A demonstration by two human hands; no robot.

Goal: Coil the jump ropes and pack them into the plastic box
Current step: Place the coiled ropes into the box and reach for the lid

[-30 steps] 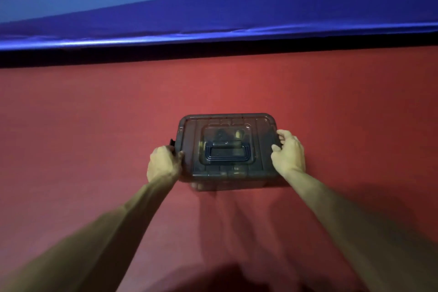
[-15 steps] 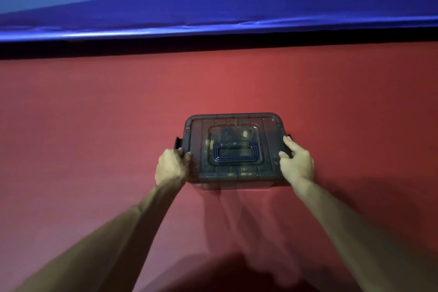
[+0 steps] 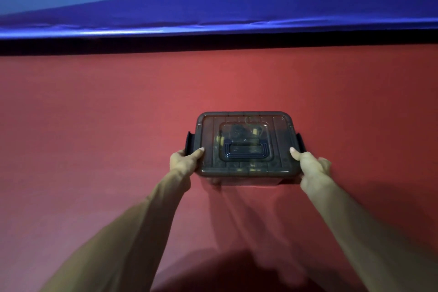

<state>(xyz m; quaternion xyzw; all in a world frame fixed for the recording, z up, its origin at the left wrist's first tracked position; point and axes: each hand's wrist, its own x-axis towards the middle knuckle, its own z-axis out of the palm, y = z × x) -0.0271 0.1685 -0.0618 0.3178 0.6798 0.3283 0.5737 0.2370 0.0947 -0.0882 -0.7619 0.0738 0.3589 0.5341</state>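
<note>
— Where is the plastic box [image 3: 251,179] seen?
— It is seen in the middle of the view, over the red floor [image 3: 94,130], between two bare arms. Whether it is set down on the floor or held just above it cannot be told.
— Is it closed?
— Yes. The lid [image 3: 280,142] is laid on top. A flat handle [image 3: 245,152] is folded down in the middle of the lid.
— Can the jump ropes [image 3: 237,132] be seen?
— They are seen dimly through the smoky lid, inside the box. Dark loops and some yellow bits can be made out. How neatly they are coiled cannot be told.
— How is the left hand [image 3: 183,161] placed?
— The near left corner of the box is gripped by it. The thumb is laid on the edge of the lid, and the fingers are curled round the side.
— And the right hand [image 3: 312,168]?
— The near right corner is gripped the same way. The thumb is pressed on the lid, and the fingers are curled round the side.
— What is seen on the short sides?
— A dark clip is stuck out from each one. The left clip [image 3: 189,142] is seen just past the left hand, and the right clip [image 3: 300,142] just past the right thumb. Whether they are snapped shut cannot be told.
— What is seen far off?
— A blue cloth [image 3: 213,0] with a paler stripe is stretched across the top. A dark strip [image 3: 213,43] is seen between it and the red floor.
</note>
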